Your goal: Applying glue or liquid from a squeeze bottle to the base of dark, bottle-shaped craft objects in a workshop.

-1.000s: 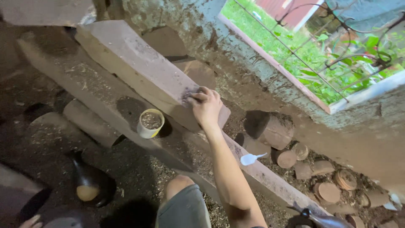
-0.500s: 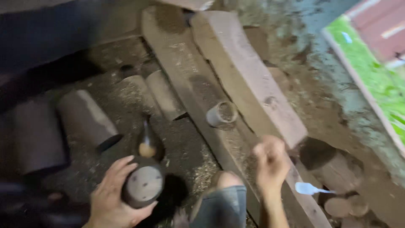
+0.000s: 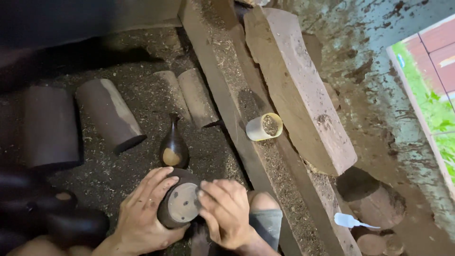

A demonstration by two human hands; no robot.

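Down at the bottom of the view, the left hand (image 3: 142,215) is cupped under and around a dark round wooden piece (image 3: 179,205), fingers spread along its flank, flat pale end turned up toward the camera. The right hand (image 3: 227,211) sits just to the right of it, fingers curled and pressed together, fingertips (image 3: 203,192) touching the rim of that flat face; whether anything small is pinched there, I cannot tell. The piece hangs in the air above a sawdust-strewn floor (image 3: 142,90), not resting on anything, so the whole weight looks to be carried by that left palm. The risk as I judge it: the rounded, smooth body could roll out of a loose cupped grip if the right fingertips push sideways on the rim. Just beyond the left fingers stands a slim dark vase (image 3: 173,142), upright and narrow-necked, near enough that a dropped or swung piece could knock it over. Further up and to the right of the right hand, a pale open cup (image 3: 264,127) lies tilted on a long timber plank (image 3: 222,95); a stray elbow could tip its contents. Dark log sections (image 3: 110,114) lie well apart to the left.
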